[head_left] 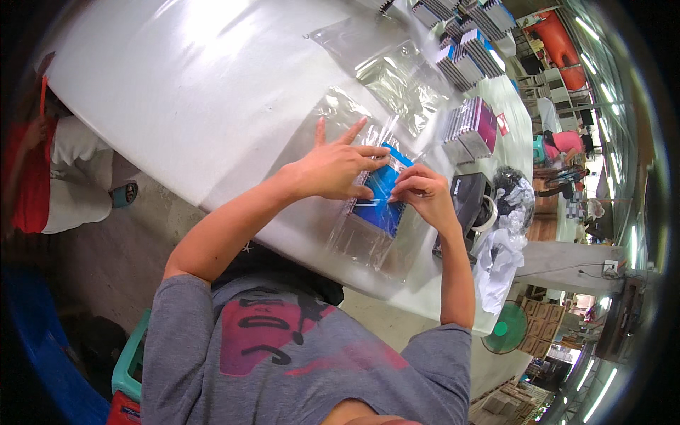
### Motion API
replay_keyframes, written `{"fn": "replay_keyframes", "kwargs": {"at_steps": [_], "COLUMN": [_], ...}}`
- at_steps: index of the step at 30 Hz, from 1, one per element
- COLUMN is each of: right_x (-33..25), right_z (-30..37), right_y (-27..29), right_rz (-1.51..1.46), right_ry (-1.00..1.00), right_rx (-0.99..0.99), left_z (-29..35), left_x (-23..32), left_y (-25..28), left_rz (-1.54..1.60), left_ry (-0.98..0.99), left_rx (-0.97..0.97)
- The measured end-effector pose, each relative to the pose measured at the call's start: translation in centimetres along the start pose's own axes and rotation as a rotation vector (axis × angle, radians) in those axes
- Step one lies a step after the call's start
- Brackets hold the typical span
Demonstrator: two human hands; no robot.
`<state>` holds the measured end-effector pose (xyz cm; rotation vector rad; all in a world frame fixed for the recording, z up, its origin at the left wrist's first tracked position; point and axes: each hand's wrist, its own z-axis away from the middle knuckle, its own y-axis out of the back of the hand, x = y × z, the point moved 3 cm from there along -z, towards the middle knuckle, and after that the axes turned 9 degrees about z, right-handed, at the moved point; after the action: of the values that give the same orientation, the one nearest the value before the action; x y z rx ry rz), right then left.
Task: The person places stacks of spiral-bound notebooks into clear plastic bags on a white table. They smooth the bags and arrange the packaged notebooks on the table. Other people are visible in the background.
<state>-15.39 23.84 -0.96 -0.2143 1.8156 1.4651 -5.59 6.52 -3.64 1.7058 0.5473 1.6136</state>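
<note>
"One blue notebook (382,188): where is it placed?"
"On the white table (177,106), in clear plastic film (363,243)."
"Grip?"
"Left hand (334,168) is laid on it, fingers apart. Right hand (428,195) is curled at its edge; any pinch cannot be told."

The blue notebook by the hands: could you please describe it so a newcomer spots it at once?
Start at the big white table, near the wearer's side. Between the spread left hand and the right hand lies a blue notebook. Clear plastic surrounds it, and, unlike the purple-covered stack at its upper right, it is blue with both hands at it.
</note>
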Motion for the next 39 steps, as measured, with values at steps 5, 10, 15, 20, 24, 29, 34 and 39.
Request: {"fn": "replay_keyframes", "kwargs": {"at_steps": [5,10,15,20,24,29,34,39], "right_x": [0.5,0.7,0.5,-0.5,-2.6,-3.8,-3.4,-3.6], "right_z": [0.1,0.5,0.5,0.0,-0.5,-0.2,0.0,0.3], "right_y": [-0.2,0.0,-0.4,-0.5,-0.5,-0.7,-0.9,-0.8], "right_rz": [0.001,-0.147,-0.067,0.161,0.119,0.216,0.247,0.247], "right_ry": [0.090,0.018,0.005,0.043,-0.052,-0.045,-0.112,-0.094], "right_rx": [0.062,0.089,0.112,0.020,0.051,0.187,0.128,0.131], "left_z": [-0.4,-1.3,-1.4,-1.6,-1.9,-2.3,-2.2,-2.2], "left_x": [0.2,1.1,1.4,1.2,-1.1,-1.4,-0.4,-0.6], "left_y": [-0.6,-1.9,-2.6,-3.4,-4.1,-2.6,-1.7,-0.8], "left_rz": [-0.019,0.085,0.126,0.191,0.614,0.855,0.241,0.205], "left_ry": [0.012,-0.023,-0.003,-0.017,-0.133,-0.097,0.118,0.122], "left_rx": [-0.023,-0.034,-0.039,0.018,0.235,0.411,0.194,0.081]}}
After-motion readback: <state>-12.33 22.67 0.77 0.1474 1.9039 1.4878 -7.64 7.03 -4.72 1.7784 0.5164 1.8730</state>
